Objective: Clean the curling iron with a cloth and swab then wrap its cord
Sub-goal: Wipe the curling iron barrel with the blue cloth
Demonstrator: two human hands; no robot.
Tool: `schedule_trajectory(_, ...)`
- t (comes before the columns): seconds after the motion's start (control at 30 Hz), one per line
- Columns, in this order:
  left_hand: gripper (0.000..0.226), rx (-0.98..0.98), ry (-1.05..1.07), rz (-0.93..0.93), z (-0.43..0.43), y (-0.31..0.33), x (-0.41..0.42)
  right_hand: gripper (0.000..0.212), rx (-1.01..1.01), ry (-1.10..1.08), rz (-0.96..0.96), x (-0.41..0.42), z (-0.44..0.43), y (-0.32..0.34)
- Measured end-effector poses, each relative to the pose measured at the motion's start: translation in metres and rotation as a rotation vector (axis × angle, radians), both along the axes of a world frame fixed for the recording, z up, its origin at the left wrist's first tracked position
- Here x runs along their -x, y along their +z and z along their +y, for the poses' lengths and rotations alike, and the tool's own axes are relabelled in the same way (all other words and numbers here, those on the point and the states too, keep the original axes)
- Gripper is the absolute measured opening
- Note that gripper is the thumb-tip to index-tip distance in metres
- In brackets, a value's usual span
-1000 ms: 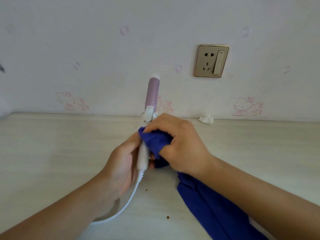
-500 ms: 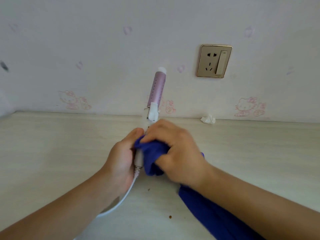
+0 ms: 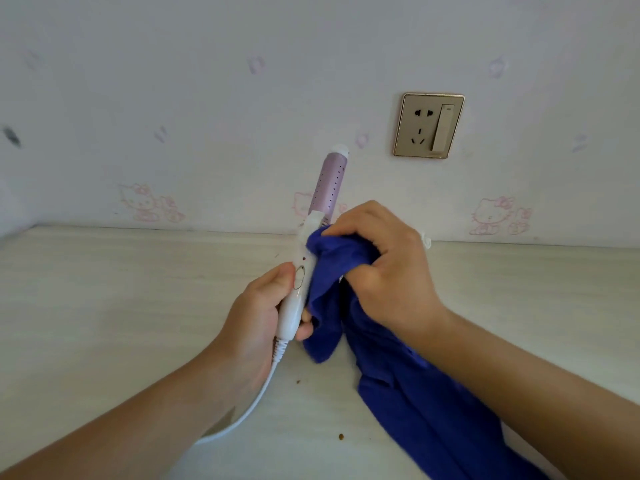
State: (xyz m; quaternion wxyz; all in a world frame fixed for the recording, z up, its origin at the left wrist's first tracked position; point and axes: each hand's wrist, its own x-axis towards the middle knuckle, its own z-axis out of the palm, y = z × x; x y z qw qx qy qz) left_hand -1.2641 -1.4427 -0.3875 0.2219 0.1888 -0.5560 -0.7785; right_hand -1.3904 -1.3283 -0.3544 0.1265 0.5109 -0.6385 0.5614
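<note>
My left grip is curled round the white handle of the curling iron, thumb right beside the switch. The barrel tilts up toward the far wall and the whole thing is held above the surface. My right grip is bunched tight on the blue cloth, pressing it against the right side of the handle just below the barrel.

Risks now: push too hard sideways and that smooth handle could twist out of my left grip. The cloth or my thumb could nudge the switch, and the plug is out of view, so I can't tell if it's live. The cloth's long tail trails near-right over the surface, close to the brown crumbs, and could drag them up onto the iron. The cord runs under my left forearm and might snag when I turn the iron.

Count: 1 curling iron, 1 cloth, 1 cord, 2 crumbs, 1 wall socket with nothing plugged in, 1 white scrap half hidden behind my right grip, 0 swabs in view
</note>
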Motion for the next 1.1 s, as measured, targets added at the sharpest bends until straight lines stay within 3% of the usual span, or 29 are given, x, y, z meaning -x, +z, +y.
schedule_trajectory(0.13, 0.030, 0.020, -0.081, 0.014, 0.001, -0.004, 0.000, 0.044, 0.023, -0.109, -0.074, 0.011, 0.003, 0.006)
schedule_trajectory(0.37, 0.039, 0.017, -0.054, 0.004, -0.008, -0.002, 0.001, 0.039, -0.151, 0.128, 0.057, -0.017, -0.004, -0.016)
schedule_trajectory(0.5, 0.027, -0.059, -0.173, -0.020, -0.009, -0.004, -0.002, 0.044, -0.006, -0.100, -0.040, 0.018, 0.000, 0.006)
schedule_trajectory(0.6, 0.045, -0.075, -0.272, -0.047, -0.006, -0.009, -0.003, 0.045, 0.028, -0.220, -0.120, 0.039, 0.008, 0.017)
schedule_trajectory(0.8, 0.064, -0.142, -0.255, -0.123, -0.009, -0.008, -0.003, 0.043, -0.136, 0.052, 0.021, 0.006, 0.000, 0.000)
schedule_trajectory(1.0, 0.056, 0.112, -0.274, -0.159, -0.003, -0.011, -0.004, 0.043, 0.022, -0.290, -0.128, 0.058, 0.014, 0.033)
schedule_trajectory(1.1, 0.052, 0.149, -0.255, -0.146, 0.000, -0.013, -0.003, 0.041, 0.010, -0.270, -0.106, 0.056, 0.017, 0.032)
